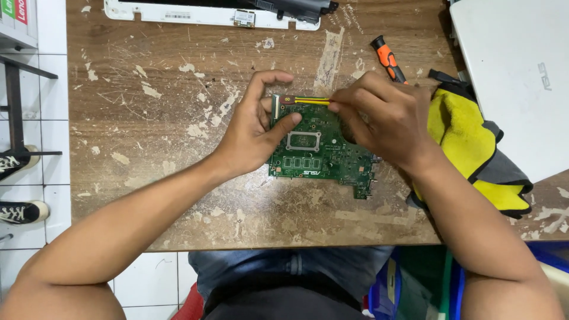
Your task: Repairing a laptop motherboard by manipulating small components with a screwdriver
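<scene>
A green circuit board (317, 151) lies flat mid-desk (148, 148), toward the near edge. The right hand (385, 118) pinches a thin yellow strip (311, 101) running left-right along the board's far edge, reaching in from the right. The left hand (258, 127), half curled, braces the board's left end with its thumb on top.
</scene>
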